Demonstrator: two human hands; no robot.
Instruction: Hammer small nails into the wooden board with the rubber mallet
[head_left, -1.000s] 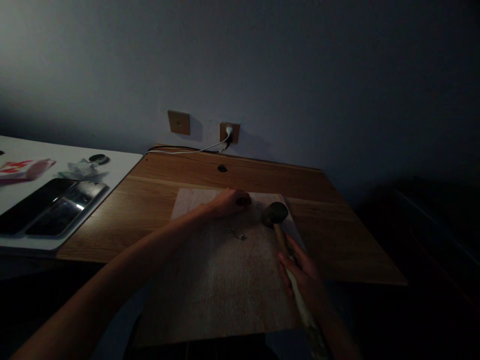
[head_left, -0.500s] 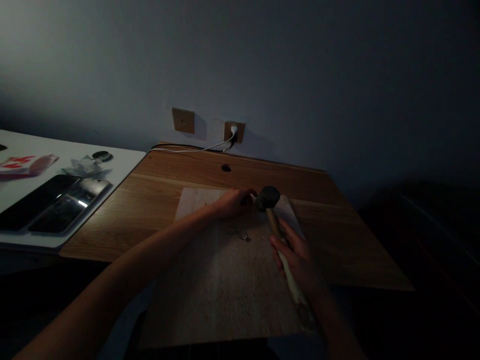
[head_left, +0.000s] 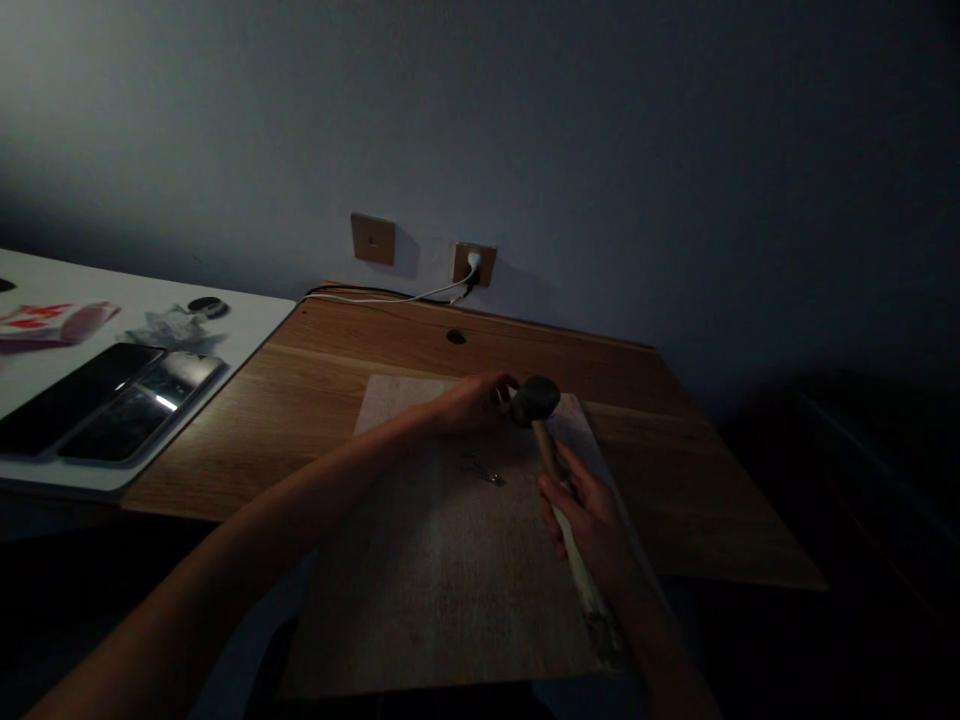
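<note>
A pale wooden board lies on a brown wooden desk and overhangs its near edge. My right hand is wrapped round the wooden handle of a mallet, whose dark head sits low over the board's far end. My left hand rests on the board just left of the mallet head, fingers pinched on something too small to make out. A few small metal pieces lie on the board between my hands.
Left of the desk a white surface carries two dark phones, a red-and-white packet and a small dark disc. On the wall are a switch plate and a socket with a white cable. The right side is dark.
My right hand took up the mallet and swung its head left and forward until it sits beside my left hand's fingers. My left hand stayed in place.
</note>
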